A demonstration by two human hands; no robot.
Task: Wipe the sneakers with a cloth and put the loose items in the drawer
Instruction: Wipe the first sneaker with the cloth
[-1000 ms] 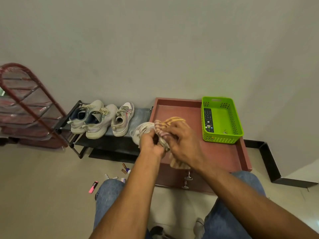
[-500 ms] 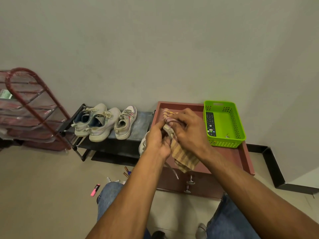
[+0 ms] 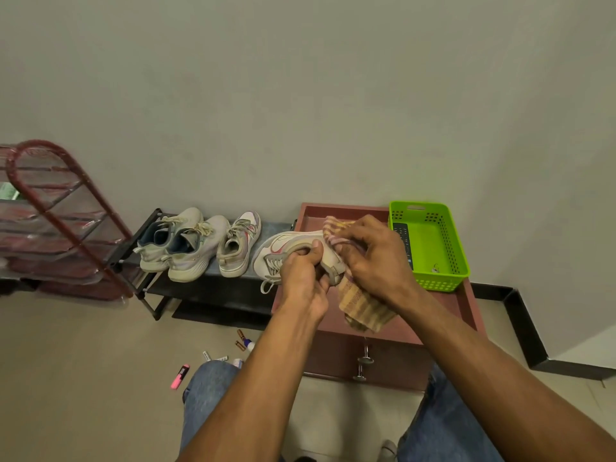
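My left hand (image 3: 305,278) grips a white sneaker with pink trim (image 3: 283,253) by its heel opening, thumb inside, holding it on its side in the air. My right hand (image 3: 373,265) presses a striped tan and pink cloth (image 3: 363,305) against the sneaker's heel end; the cloth hangs down below. Three more pale sneakers (image 3: 186,248) stand on a low black rack (image 3: 213,288). A brown cabinet (image 3: 393,358) with drawer knobs (image 3: 365,360) sits below my hands. Loose items lie on the floor: a pink highlighter (image 3: 180,376), batteries (image 3: 240,340) and small tubes (image 3: 215,357).
A green plastic basket (image 3: 433,245) with a black remote (image 3: 403,241) inside stands on the cabinet top at the right. A red wire shoe rack (image 3: 60,221) stands at the far left. My knees in jeans (image 3: 210,388) are low in the view. A wall is behind.
The sneaker has been turned so its side and sole face me, and my right hand with the cloth has shifted toward its heel end. The camera view moved slightly.
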